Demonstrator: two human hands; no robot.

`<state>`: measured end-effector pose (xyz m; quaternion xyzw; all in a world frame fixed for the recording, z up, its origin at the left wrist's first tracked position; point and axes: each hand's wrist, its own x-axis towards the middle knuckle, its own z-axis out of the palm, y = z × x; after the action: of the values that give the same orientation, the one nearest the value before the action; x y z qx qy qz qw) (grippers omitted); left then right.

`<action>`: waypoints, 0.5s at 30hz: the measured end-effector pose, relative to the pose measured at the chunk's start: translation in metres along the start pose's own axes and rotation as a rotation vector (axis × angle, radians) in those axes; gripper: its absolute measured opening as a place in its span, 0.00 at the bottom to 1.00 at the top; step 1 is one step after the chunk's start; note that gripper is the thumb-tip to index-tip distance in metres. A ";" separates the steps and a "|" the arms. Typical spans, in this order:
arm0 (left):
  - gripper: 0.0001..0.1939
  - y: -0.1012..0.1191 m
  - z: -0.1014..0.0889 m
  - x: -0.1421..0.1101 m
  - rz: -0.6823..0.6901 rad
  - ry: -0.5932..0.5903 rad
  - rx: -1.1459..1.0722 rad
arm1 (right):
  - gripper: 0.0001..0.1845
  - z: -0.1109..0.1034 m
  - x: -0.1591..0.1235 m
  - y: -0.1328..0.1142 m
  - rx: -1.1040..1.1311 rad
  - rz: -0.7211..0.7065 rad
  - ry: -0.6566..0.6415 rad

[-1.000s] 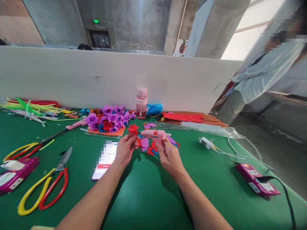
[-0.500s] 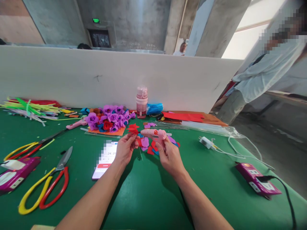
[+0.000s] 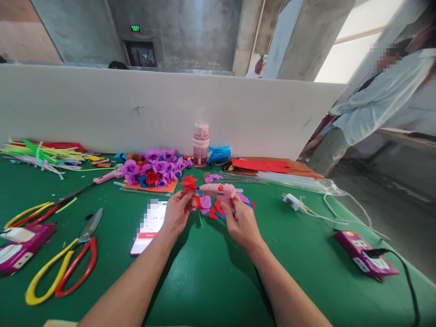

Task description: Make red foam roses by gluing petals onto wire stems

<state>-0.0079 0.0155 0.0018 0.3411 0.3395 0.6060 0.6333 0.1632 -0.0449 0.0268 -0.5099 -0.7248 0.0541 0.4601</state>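
Observation:
My left hand pinches a red paper flower with pointed petals, held up just above the fingertips. A thin wire hangs below that hand. My right hand is wrapped round the grip of a pink hot glue gun. Its nozzle points left, right at the base of the flower; whether it touches, I cannot make out. Beneath the glue gun lie loose petals in purple, red and blue on the green tabletop.
Left of my hands are a phone, large scissors and a heap of finished flowers. A pink bottle stands by the white partition. A power strip and charger cable lie right. A person stands beyond.
Both hands, the flower and the glue gun hold almost the same position. The phone's timer has advanced a second.

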 end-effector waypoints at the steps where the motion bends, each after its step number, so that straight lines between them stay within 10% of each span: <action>1: 0.16 0.000 0.000 0.000 -0.004 -0.005 -0.005 | 0.14 0.000 0.000 0.000 0.005 -0.001 0.002; 15: 0.15 0.002 -0.003 0.002 -0.046 -0.059 -0.033 | 0.12 -0.004 0.000 -0.004 0.060 -0.029 0.032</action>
<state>-0.0110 0.0175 0.0016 0.3406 0.3185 0.5866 0.6622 0.1629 -0.0483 0.0313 -0.4859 -0.7228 0.0611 0.4876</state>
